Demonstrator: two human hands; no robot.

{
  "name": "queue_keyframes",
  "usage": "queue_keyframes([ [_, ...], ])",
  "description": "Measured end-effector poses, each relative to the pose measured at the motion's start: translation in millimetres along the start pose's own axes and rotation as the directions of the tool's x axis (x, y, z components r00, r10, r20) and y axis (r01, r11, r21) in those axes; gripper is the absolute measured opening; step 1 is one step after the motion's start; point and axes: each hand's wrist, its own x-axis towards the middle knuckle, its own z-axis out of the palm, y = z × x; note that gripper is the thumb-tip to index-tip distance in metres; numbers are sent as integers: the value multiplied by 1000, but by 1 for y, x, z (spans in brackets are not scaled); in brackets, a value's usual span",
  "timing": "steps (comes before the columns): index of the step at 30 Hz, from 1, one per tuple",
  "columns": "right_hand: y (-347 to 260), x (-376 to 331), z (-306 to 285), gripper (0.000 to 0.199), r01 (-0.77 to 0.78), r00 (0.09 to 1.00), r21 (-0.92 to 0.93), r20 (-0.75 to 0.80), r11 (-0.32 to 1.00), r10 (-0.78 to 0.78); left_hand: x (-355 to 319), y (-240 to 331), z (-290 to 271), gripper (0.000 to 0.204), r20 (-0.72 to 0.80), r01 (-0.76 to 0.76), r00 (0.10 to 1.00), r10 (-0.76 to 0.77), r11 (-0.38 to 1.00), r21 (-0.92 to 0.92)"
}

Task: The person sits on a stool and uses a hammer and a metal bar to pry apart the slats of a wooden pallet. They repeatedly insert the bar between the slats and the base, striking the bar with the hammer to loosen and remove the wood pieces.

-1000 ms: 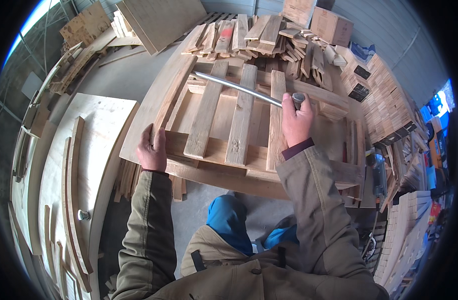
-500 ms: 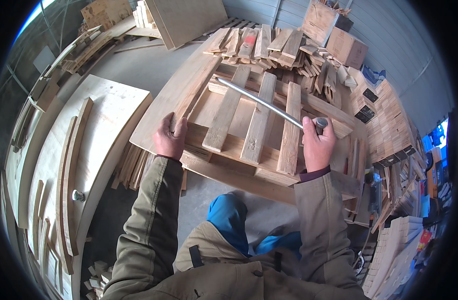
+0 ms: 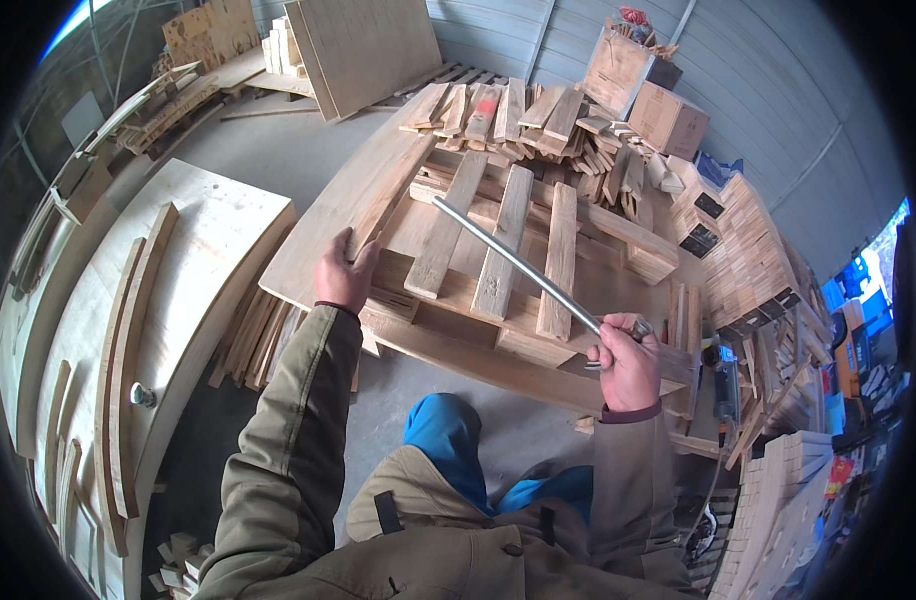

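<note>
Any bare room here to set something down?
Bench top: bare strip left of the slatted frame. Left plywood sheet: bare at its far right corner, right of the two long strips. Crowded: far end, under piled slats; right side, stacked blocks.

Support: pale plywood tabletop (image 3: 346, 195). Directly on it: slatted wooden pallet (image 3: 514, 212), slats uppermost, along the near edge; heap of short boards (image 3: 550, 118) behind it; narrow wooden strips (image 3: 692, 312) toward right end.
</note>
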Motion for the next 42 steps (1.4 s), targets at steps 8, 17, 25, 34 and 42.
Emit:
queue_keyframes([
  [8, -22, -88, -72, 12, 91, 981, 160, -183, 983, -62, 15, -27, 5, 57, 32, 212, 974, -225, 849, -483],
  [17, -8, -176, -159, 16, 160, 926, 248, -373, 956, -58, 37, -72, -35, 39, 55, 398, 888, -456, 703, -589],
  [25, -1, -200, -185, 16, 185, 881, 246, -471, 951, -50, 59, -170, -46, 56, -65, 241, 963, -263, 940, -240],
  [34, -2, -197, -182, 13, 155, 896, 250, -442, 956, -30, 36, -197, -47, 70, 26, 161, 987, -159, 972, -171],
  [42, 5, -192, -180, 14, 132, 915, 200, -401, 971, -42, 44, -200, -49, 69, 133, 180, 971, -200, 973, 144],
])
